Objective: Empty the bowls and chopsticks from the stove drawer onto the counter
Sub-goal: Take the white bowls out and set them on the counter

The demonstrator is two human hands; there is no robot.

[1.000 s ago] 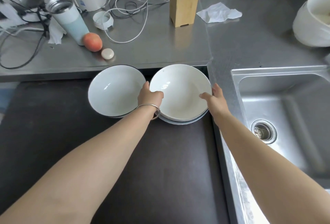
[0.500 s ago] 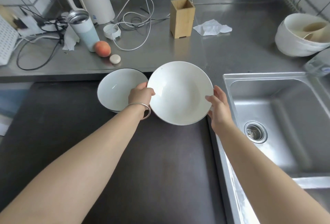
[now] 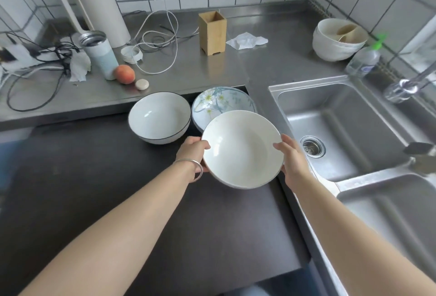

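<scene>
The plain white bowl (image 3: 243,149) is lifted clear, mouth up and tilted toward the wearer; being round, it has no long axis. The left hand (image 3: 192,150) clamps its rim at nine o'clock, the right hand (image 3: 291,156) at three. The floral bowl (image 3: 220,103) and black-rimmed bowl (image 3: 159,117) sit at twelve and eleven. Next, likely carry it to the steel counter (image 3: 271,59).

plain white bowl (image 3: 243,151), black-rimmed white bowl (image 3: 159,117), blue floral bowl (image 3: 219,102)
</scene>
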